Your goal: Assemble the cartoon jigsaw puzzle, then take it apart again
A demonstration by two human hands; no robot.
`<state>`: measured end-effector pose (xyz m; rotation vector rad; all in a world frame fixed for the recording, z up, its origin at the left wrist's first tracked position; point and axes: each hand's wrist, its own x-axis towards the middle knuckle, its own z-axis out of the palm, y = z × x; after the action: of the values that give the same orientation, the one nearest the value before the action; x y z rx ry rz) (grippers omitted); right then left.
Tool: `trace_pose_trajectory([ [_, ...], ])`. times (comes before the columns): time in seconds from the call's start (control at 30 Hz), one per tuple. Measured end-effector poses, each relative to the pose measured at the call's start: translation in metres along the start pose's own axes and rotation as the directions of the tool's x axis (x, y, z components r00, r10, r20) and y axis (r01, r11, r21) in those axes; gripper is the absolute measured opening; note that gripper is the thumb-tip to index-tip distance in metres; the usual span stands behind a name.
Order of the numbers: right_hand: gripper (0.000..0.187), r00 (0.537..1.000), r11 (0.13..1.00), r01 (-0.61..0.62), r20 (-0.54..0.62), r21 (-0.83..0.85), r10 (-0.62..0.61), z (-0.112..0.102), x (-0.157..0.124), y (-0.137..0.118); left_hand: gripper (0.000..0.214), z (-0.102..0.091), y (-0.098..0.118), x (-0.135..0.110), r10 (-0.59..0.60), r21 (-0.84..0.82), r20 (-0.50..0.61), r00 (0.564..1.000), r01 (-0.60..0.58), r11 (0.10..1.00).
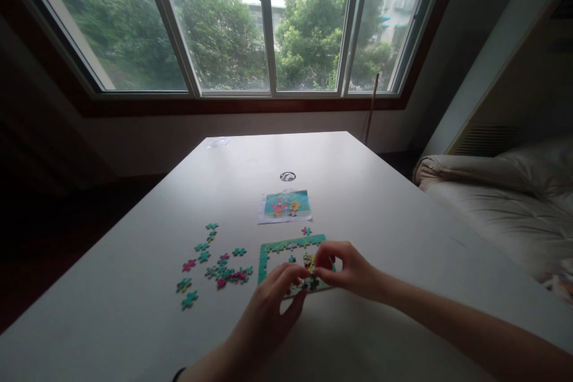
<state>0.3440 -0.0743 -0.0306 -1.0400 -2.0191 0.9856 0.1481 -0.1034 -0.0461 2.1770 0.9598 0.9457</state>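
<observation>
A partly filled jigsaw puzzle (264,258) with a green border lies near the middle of the white table, and both hands are over it. My left hand (277,292) is curled at its lower edge, thumb and fingertips closing around a small dark green puzzle piece (306,286). From the right, my right hand (347,265) pinches at a puzzle piece beside the yellow cartoon-figure section (308,261); its fingers cover most of that piece. Left of the puzzle, several loose green and pink puzzle pieces (228,274) lie scattered and heaped. One loose piece (306,231) rests just above the top border.
Beyond the puzzle lies a printed reference picture (287,206) with a pink and a yellow cartoon figure. Farther back are a small round black-and-white object (287,176) and a clear plastic item (218,142). A pale sofa (483,191) stands right of the table (380,209).
</observation>
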Motion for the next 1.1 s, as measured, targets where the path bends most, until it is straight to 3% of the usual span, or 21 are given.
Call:
trace_pose_trajectory([
  [0.13,0.013,0.997,0.999,-0.039,-0.065,-0.036,0.036,-0.008,0.008,0.019,0.025,0.001,0.001,-0.003,0.245,0.253,0.148,0.958,-0.276,0.927],
  [0.27,0.014,0.996,0.995,-0.081,-0.053,-0.054,0.078,-0.005,0.009,0.032,0.021,0.002,0.002,-0.004,0.279,0.372,0.309,0.909,-0.385,0.845],
  [0.43,0.018,0.994,0.993,-0.090,-0.062,-0.074,0.086,0.000,0.009,0.035,0.018,0.002,0.003,-0.002,0.277,0.368,0.351,0.894,-0.404,0.837],
  [0.77,0.015,0.996,0.978,-0.052,-0.085,-0.203,0.036,0.001,0.009,0.035,0.018,0.003,0.000,-0.004,0.308,0.390,0.327,0.894,-0.424,0.817],
  [1.1,0.023,0.995,0.975,-0.051,-0.098,-0.216,0.030,0.001,0.010,0.034,0.023,0.002,0.003,-0.003,0.266,0.384,0.357,0.896,-0.400,0.832],
])
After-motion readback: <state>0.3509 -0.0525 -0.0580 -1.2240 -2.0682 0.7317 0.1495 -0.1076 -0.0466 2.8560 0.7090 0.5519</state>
